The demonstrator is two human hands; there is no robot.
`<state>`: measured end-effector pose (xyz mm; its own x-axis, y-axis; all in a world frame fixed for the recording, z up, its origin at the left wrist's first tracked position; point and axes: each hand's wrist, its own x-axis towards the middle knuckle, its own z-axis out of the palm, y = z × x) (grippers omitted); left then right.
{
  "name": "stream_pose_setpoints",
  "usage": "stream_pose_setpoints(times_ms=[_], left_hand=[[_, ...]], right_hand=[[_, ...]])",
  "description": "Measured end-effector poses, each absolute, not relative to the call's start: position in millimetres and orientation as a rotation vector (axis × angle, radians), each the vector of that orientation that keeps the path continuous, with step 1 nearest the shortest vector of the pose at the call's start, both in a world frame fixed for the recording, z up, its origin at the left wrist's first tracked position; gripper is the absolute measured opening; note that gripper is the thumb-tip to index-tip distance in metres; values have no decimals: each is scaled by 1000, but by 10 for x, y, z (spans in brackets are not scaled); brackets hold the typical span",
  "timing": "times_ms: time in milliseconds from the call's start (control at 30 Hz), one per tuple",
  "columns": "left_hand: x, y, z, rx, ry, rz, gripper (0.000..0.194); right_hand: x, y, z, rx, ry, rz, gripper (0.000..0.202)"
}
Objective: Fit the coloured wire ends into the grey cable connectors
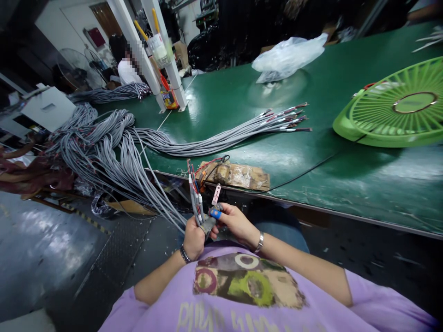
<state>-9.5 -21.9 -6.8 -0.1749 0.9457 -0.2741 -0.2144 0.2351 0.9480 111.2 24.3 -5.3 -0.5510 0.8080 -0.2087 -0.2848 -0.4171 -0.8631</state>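
Grey cables (194, 205) are clasped, ends up, in the curled left hand (194, 237), the right hand (237, 224) being bent alongside, its hold unclear.

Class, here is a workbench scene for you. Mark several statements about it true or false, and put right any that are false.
1. The left hand holds grey cables. True.
2. The blue covering is on the left hand. False: it is on the right hand.
3. The piece of wood lies at the near edge of the green table. True.
4. The fan is bright red. False: it is light green.
5. A translucent plastic bag lies on the table. True.
6. The person's shirt is black. False: it is light purple, with a printed design.
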Motion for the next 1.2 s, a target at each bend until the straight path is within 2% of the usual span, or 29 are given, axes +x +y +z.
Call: stream_pose_setpoints(times_ms=[300, 467, 533, 700, 900, 1200], left_hand=[[-230, -193, 26, 717, 1209, 1205, 28], [-262, -120, 102, 670, 1116, 1122, 27], [-259, -77, 122, 659, 1077, 1110, 28], [-252, 23, 130, 619, 1055, 1061, 33], [-251, 96, 95, 580, 1051, 1047, 34], [-263, 93, -36, 584, 1044, 1016, 29]], right_hand=[[1304, 472, -227, -751, -662, 2217, 32], [1244, 597, -126, -664, -737, 2316, 36], [1202, 609, -81, -676, -817, 2213, 38], [1127, 606, -92, -877, -1014, 1714, 44], [1044, 644, -128, -711, -705, 2059, 45], [1003, 654, -49, -696, -455, 2093, 34]])
